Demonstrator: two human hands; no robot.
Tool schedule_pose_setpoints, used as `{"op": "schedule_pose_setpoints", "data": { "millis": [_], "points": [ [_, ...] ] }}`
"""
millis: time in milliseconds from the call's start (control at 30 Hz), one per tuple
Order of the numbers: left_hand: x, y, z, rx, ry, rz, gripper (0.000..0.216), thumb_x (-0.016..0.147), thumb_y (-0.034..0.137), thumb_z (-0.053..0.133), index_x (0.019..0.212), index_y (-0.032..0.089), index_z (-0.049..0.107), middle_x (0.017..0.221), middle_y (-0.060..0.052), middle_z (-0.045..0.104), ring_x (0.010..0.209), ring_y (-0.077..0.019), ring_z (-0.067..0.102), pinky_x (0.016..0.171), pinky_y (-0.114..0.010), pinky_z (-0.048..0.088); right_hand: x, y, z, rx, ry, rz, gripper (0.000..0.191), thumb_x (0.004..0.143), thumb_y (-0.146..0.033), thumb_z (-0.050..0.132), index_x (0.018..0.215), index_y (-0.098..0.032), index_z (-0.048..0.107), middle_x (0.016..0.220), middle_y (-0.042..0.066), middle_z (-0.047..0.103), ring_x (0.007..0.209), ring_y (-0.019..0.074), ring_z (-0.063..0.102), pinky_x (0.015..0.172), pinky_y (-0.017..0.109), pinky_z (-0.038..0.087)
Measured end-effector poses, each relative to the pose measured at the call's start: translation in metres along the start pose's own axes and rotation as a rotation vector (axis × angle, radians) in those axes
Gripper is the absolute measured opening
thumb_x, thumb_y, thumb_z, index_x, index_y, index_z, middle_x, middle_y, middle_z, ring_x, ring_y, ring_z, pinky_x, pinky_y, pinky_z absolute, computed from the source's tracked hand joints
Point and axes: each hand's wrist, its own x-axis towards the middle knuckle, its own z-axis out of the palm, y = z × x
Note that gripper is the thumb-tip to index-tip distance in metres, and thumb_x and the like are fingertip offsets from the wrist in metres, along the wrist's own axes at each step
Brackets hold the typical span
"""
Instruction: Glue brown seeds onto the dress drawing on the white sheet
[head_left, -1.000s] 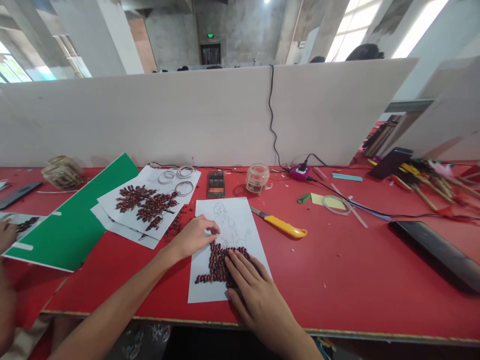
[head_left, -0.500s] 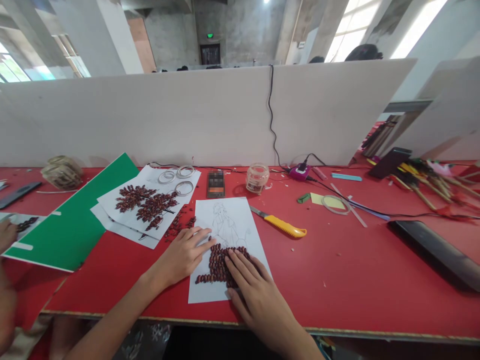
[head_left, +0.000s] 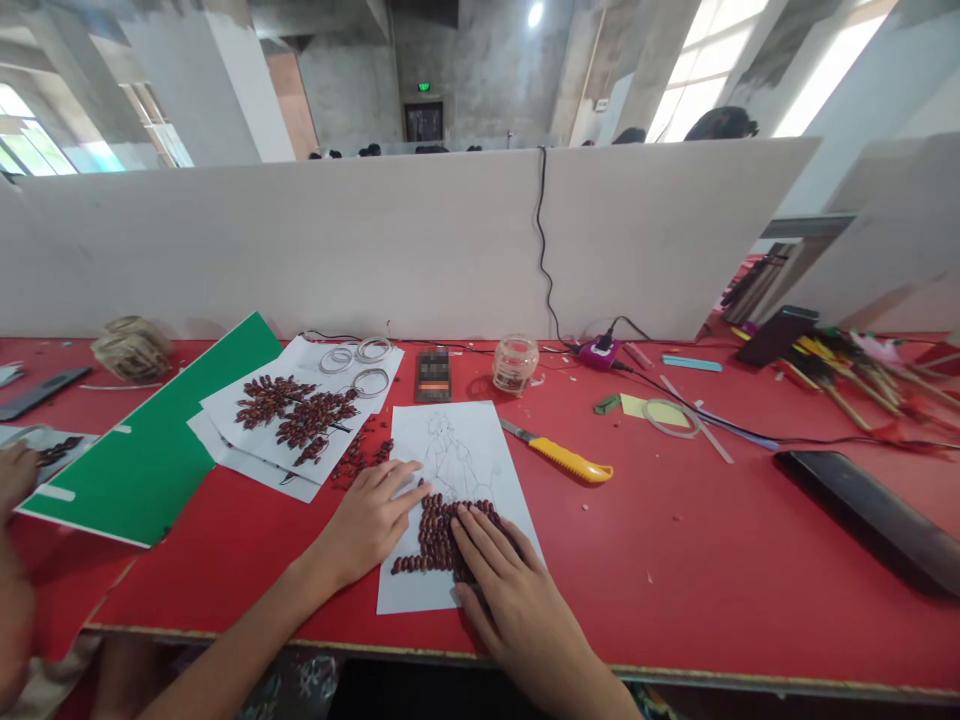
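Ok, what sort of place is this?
Probably a shared craft room: dark brown oval seeds lie in rows on a white paper sheet with a line drawing, a yellow-handled utility knife lies beside it, and another person's hand shows at far left.

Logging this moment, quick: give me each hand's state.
Left hand: open, fingers spread over the left edge of the drawing sheet, no held item visible.
Right hand: open, laid over the dark red beans, no held item visible.

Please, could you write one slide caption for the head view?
The right hand rests on brown seeds on paper with a line drawing, the left hand beside them.
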Motion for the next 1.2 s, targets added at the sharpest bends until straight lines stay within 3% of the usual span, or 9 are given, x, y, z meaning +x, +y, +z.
{"op": "schedule_pose_setpoints", "data": {
  "millis": [133,233,333,567,767,900,1200],
  "points": [
    [0.03,-0.033,-0.012,-0.117,0.06,-0.305,0.034,0.1,0.014,0.045,0.122,0.019,0.071,0.121,-0.01,0.069,0.113,-0.0243,0.06,0.102,-0.039,0.048,0.0,0.001,0.0,-0.014,0.0,-0.009,0.074,0.101,-0.022,0.05,0.166,-0.022,0.017,0.168,0.005,0.03,0.152,0.0262,0.037,0.121,0.051,0.041],
    [0.051,-0.053,-0.017,-0.078,-0.11,-0.375,0.023,0.098,0.017,0.052,0.102,0.018,0.075,0.106,-0.01,0.071,0.104,-0.0258,0.063,0.094,-0.037,0.049,0.0,0.001,0.0,-0.008,0.003,-0.011,0.075,0.101,-0.022,0.05,0.167,-0.022,0.013,0.168,0.005,0.029,0.152,0.0265,0.037,0.121,0.051,0.041],
    [0.061,-0.054,-0.014,-0.021,-0.234,-0.373,0.023,0.095,0.011,0.052,0.094,0.018,0.074,0.1,-0.01,0.07,0.1,-0.0248,0.065,0.087,-0.033,0.049,0.0,0.001,-0.001,0.008,0.007,-0.004,0.076,0.101,-0.022,0.05,0.167,-0.023,0.012,0.167,0.005,0.03,0.152,0.0271,0.038,0.122,0.051,0.041],
    [0.066,-0.042,-0.01,0.082,-0.297,-0.29,0.021,0.096,0.009,0.049,0.091,0.016,0.068,0.102,-0.013,0.068,0.104,-0.0269,0.064,0.089,-0.035,0.049,0.001,-0.001,-0.002,0.011,-0.011,-0.001,0.073,0.103,-0.024,0.049,0.167,-0.022,0.013,0.168,0.005,0.029,0.153,0.0269,0.035,0.122,0.052,0.041],
    [0.068,-0.036,-0.027,-0.258,-0.254,-0.247,0.015,0.095,0.015,0.053,0.091,0.017,0.067,0.097,-0.008,0.072,0.09,-0.0219,0.066,0.084,-0.032,0.049,0.0,0.0,-0.002,0.031,-0.015,0.006,0.072,0.102,-0.024,0.051,0.166,-0.023,0.017,0.168,0.006,0.029,0.153,0.0278,0.035,0.122,0.053,0.04],
    [0.074,-0.028,-0.038,-0.558,-0.31,-0.194,0.013,0.091,0.02,0.058,0.092,0.018,0.072,0.094,-0.004,0.076,0.086,-0.0179,0.068,0.082,-0.026,0.05,0.0,0.0,0.0,0.033,-0.012,0.006,0.073,0.102,-0.022,0.051,0.166,-0.023,0.018,0.168,0.005,0.029,0.153,0.0279,0.034,0.123,0.053,0.039],
    [0.104,-0.033,-0.032,-0.494,-0.556,-0.022,0.026,0.077,0.002,0.061,0.084,0.019,0.08,0.088,-0.004,0.079,0.087,-0.019,0.072,0.081,-0.024,0.05,0.0,0.0,-0.001,0.013,-0.038,0.005,0.071,0.102,-0.022,0.049,0.166,-0.022,0.018,0.168,0.005,0.028,0.155,0.0266,0.031,0.123,0.052,0.038]
  ]
}}
